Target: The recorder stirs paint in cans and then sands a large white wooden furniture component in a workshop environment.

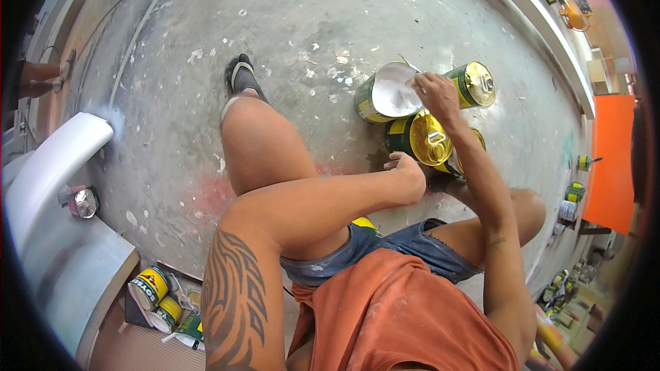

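My right hand [438,96] is closed over the right edge of an open paint can [369,102], which holds thick white paint [393,95]. What the fingers grip is hard to make out. A thin, pale stick-like piece [408,62] crosses the can's far rim near the fingers. My left hand [407,175] hangs bent at the wrist, its fingers loosely curled and partly hidden, with nothing visible in them. Just beyond it stands a closed can with a gold lid [424,139]. Another gold-lidded can [476,84] stands behind my right hand, and one more is partly covered by my right forearm.
Paint spots mark the grey concrete floor [302,41]. A white curved panel [62,158] stands at left, near a small silver-topped can [84,203]. Used paint cans [150,287] lie lower left. An orange board [614,165] and more cans line the right. Another person's leg [41,79] shows far left.
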`<state>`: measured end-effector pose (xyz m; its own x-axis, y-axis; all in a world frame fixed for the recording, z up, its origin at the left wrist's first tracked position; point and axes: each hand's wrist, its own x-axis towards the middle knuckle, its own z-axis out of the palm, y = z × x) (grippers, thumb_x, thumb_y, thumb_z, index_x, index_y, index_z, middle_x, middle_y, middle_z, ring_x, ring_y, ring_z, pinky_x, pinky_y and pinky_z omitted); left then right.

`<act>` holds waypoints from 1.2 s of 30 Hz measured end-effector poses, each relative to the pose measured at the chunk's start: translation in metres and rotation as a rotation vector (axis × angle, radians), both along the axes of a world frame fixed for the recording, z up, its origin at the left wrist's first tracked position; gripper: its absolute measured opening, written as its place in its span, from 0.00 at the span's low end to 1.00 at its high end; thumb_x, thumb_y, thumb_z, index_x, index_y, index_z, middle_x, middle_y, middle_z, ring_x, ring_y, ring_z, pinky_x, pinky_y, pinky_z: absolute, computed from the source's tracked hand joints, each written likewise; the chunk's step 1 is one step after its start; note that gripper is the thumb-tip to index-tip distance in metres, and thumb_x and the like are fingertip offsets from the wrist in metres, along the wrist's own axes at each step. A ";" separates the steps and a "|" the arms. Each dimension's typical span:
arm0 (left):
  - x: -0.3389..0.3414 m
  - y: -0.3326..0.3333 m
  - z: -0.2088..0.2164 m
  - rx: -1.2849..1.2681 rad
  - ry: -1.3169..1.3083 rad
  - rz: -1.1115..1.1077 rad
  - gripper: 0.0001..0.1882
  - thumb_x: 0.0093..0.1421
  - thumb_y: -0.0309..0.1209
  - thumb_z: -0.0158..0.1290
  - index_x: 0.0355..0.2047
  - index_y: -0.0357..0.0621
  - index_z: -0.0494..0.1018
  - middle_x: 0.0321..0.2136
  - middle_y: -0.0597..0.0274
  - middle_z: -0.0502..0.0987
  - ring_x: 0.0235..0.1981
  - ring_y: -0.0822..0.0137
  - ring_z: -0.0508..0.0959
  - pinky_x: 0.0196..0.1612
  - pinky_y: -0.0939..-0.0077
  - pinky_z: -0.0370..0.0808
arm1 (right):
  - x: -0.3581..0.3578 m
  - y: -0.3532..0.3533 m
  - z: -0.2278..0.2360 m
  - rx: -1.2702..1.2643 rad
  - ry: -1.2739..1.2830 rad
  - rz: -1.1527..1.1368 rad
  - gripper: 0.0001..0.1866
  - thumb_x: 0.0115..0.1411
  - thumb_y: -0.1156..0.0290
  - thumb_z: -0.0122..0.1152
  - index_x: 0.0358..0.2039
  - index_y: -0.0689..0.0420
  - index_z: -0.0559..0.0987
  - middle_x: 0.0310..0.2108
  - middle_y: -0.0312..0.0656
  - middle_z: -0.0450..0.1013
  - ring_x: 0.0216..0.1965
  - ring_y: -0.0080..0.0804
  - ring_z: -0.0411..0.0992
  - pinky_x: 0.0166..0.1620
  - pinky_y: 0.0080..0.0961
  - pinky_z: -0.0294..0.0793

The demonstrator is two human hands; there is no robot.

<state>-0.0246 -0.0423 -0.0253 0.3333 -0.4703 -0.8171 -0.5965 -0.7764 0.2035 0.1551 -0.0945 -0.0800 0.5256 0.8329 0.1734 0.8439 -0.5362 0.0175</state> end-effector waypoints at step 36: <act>0.009 0.024 -0.005 -0.234 -0.148 0.213 0.14 0.59 0.36 0.57 0.44 0.50 0.84 0.45 0.58 0.83 0.48 0.58 0.83 0.44 0.61 0.80 | -0.030 -0.046 0.109 0.745 0.491 -0.344 0.13 0.62 0.70 0.64 0.43 0.66 0.80 0.34 0.43 0.77 0.33 0.28 0.74 0.39 0.25 0.73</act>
<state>-0.0153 -0.0187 -0.0307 0.5510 -0.5467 -0.6305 -0.4626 -0.8289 0.3144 0.1251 -0.1406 0.0288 0.8761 0.3838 0.2919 0.4605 -0.4867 -0.7424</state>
